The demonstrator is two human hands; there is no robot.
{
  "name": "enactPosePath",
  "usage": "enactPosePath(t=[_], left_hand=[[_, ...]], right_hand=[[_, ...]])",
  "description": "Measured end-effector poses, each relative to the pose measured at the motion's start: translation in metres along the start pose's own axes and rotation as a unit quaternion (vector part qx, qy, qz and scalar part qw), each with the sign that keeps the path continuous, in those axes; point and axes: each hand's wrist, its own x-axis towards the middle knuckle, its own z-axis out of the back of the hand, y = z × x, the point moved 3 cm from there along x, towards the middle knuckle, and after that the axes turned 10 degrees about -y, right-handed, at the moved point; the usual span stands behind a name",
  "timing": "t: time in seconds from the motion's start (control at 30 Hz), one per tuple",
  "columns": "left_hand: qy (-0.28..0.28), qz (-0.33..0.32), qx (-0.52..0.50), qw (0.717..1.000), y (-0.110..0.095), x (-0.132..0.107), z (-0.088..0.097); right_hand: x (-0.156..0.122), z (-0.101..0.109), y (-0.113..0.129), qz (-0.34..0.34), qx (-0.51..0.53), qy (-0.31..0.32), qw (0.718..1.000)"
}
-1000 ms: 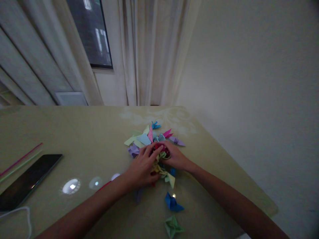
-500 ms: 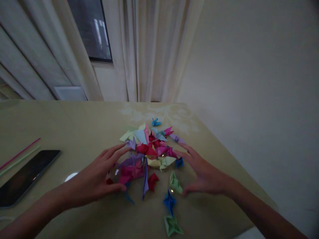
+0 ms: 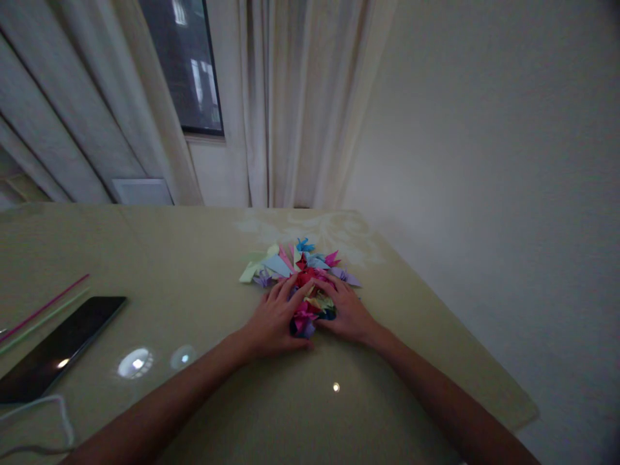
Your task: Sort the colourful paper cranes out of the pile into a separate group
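Loosely, our left hand (image 3: 275,321) and right hand (image 3: 352,315) are cupping folded papers (image 3: 305,278), likely light, crushable, best gathered from both sides.

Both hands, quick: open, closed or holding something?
Left hand: open, cupped against the left side of the colorful origami pile.
Right hand: open, cupped against the pile's right side.

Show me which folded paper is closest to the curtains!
It's the bright blue folded paper at the far edge of the paper pile. Its colour and spot set it apart: the other visible papers lie farther from the curtains.
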Motion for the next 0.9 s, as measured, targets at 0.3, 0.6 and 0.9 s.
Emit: enactPosePath(t=[0.3,0.6,0.9], left_hand=[[-0.184,-0.048,-0.144,0.971,0.012,0.055,0.076],[-0.114,0.095,-0.020,0.989,0.098,0.023,0.103],[-0.063,0.023,-0.096,0.993,0.056,0.072,0.030]], right_hand=[[0.082,0.021,0.024,-0.021,0.240,-0.115,0.964],[0.095,0.047,-0.054,-0.081,0.029,-0.007,0.996],[0.117,-0.025,-0.021,0.024,0.158,0.028,0.987]])
